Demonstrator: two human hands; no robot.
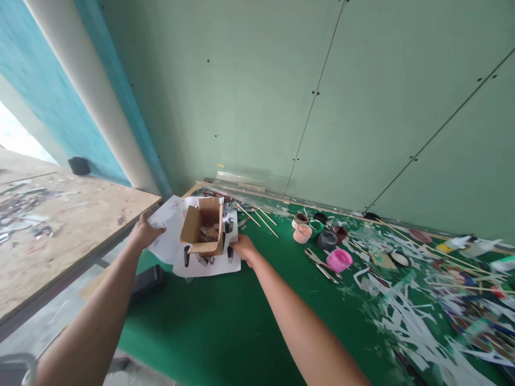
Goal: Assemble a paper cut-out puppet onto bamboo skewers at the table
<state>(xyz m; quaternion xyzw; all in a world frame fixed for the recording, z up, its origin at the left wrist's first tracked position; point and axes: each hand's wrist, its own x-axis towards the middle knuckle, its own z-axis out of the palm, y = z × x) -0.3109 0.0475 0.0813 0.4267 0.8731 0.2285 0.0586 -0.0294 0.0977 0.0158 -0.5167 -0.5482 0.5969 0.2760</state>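
A small open cardboard box [205, 247] stands upright with its flaps spread, and some crumpled pieces lie inside. It rests on white sheets of paper [213, 268] printed with dark figures. At the right edge of the printed sheet, my right hand [245, 251] pinches the paper between thumb and fingers. My left hand [145, 233] grips the edge of the left white sheet [167, 244], its thumb lying over the paper and its fingers partly hidden. Just below that sheet is a black case-like object [148, 281].
Paint jars, including a pink one [339, 259], stand right of the papers beside metal pliers [323, 266]. Thin wooden sticks [265, 221] lie behind. Paper scraps [418, 327] cover the green table's [225, 332] right side. A green wall [257, 96] closes off the back.
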